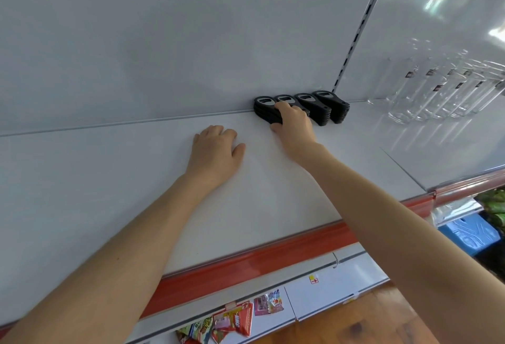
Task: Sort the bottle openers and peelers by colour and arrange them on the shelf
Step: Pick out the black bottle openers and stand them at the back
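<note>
Under the right hand's (293,125) grip, two black opener stacks (263,110) are partly hidden.

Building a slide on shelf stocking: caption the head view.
Right hand grips black bottle openers, stacked in four piles at the back of the white shelf; left hand rests on it nearby.

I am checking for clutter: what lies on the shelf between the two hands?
Head view: only bare white shelf lies between the left hand and the right hand, which holds black bottle openers.
</note>
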A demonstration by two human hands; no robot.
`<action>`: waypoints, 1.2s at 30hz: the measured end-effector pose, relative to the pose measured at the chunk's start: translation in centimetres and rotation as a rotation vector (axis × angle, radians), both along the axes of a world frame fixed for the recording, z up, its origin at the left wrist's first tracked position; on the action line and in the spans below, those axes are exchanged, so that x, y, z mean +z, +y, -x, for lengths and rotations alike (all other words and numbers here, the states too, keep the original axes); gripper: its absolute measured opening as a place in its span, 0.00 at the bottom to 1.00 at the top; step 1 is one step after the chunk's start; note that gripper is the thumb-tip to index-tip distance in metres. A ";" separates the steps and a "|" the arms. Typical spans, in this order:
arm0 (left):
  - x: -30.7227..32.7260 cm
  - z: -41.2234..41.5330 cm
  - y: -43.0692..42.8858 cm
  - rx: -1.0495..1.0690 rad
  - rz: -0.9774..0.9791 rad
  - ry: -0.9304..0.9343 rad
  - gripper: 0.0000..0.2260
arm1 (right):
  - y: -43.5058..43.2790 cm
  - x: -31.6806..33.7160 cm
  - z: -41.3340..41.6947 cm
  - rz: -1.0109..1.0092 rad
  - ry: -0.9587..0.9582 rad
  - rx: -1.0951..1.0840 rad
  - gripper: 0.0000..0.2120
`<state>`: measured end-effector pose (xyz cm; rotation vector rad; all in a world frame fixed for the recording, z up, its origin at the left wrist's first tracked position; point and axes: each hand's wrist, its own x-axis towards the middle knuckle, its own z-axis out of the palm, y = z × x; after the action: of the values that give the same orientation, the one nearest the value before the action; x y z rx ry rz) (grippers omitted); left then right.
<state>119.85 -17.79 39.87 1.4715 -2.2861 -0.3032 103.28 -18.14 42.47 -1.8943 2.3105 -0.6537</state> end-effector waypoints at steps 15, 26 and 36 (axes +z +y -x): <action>-0.1 0.1 0.0 0.009 0.013 0.019 0.17 | 0.4 -0.2 0.0 0.016 0.017 -0.008 0.16; -0.1 0.1 -0.1 0.010 0.014 0.033 0.17 | 0.6 0.3 0.2 0.070 -0.025 -0.019 0.14; -0.1 0.1 0.0 0.012 0.021 0.038 0.16 | 0.5 -0.1 0.5 0.158 -0.041 0.015 0.10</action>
<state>119.79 -17.83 39.74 1.4558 -2.2432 -0.2999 102.77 -17.64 42.36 -1.9396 2.2796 -0.8899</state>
